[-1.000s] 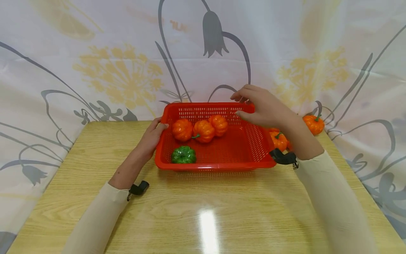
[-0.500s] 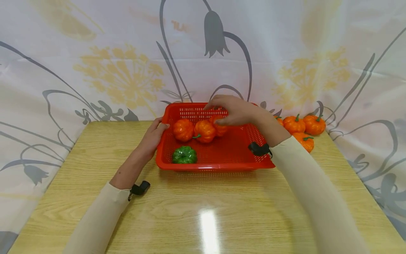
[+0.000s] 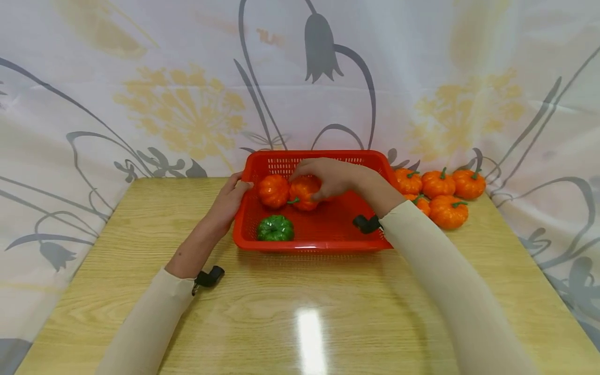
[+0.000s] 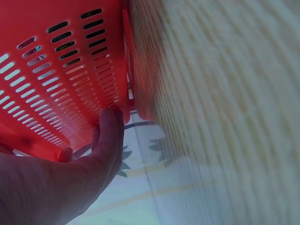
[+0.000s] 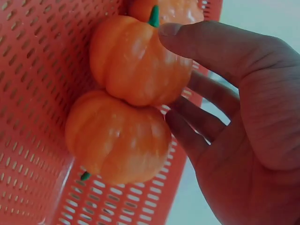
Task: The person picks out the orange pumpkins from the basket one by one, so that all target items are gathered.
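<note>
A red plastic basket [image 3: 323, 245] with slotted sides stands on the table. At its left end my left hand [image 3: 228, 200] grips the rim, thumb over the edge and fingers along the outer wall [image 4: 105, 136]. My right hand [image 3: 330, 177] reaches inside from the right. Its thumb and fingers curl round the middle orange pumpkin [image 3: 304, 194], the thumb beside the green stem in the right wrist view. Left of that lies another orange pumpkin [image 3: 274, 191]. A third orange pumpkin [image 5: 119, 136], hidden under the hand in the head view, touches the held one. A green pumpkin [image 3: 275, 228] sits at the front left corner.
Several orange pumpkins [image 3: 448, 212] stand in a group on the table right of the basket, partly behind the right forearm. Behind the wooden table [image 3: 262, 312] hangs a flower-printed cloth [image 3: 187, 104].
My right hand has moved left and down into the basket, from above its right end to the middle orange pumpkin. The left hand stays on the rim.
</note>
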### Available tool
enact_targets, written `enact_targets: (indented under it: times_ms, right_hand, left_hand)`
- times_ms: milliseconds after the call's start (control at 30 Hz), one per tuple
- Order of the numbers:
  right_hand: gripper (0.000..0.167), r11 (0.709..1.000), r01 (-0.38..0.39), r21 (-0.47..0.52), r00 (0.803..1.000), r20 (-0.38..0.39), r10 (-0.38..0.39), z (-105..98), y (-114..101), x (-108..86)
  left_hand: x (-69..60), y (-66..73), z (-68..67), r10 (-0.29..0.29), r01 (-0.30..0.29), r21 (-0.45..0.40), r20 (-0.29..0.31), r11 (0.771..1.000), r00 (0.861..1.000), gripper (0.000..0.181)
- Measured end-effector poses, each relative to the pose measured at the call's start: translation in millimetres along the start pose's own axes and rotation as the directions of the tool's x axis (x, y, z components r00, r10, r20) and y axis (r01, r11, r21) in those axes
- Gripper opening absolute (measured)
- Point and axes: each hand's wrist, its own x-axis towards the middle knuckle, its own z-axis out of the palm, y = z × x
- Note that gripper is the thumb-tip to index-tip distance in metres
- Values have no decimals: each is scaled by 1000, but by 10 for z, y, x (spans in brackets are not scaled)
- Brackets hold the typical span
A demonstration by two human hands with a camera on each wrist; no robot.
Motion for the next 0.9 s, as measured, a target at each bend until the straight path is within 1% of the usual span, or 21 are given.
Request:
enact_targets:
  times_ms: [167,267,533,900]
  right_hand:
    - [62,999,18,-42,999,36,-17,5,-43,25]
    - [63,998,23,-55,999,45,-20,32,-40,48]
    - [64,996,12,-87,1000,30,-10,72,-29,86]
    - [63,994,16,-105,1000,8,-15,60,-36,64]
  left_hand:
    - [-1,16,-3,2,-2,4,7,1000,1000,57]
    - [-2,14,-4,-2,1,10,5,1000,1000,57]
    - [-10,14,-1,2,-2,9,7,1000,1000,57]
    - [-13,29,13,2,-2,6,1,1000,1000,56]
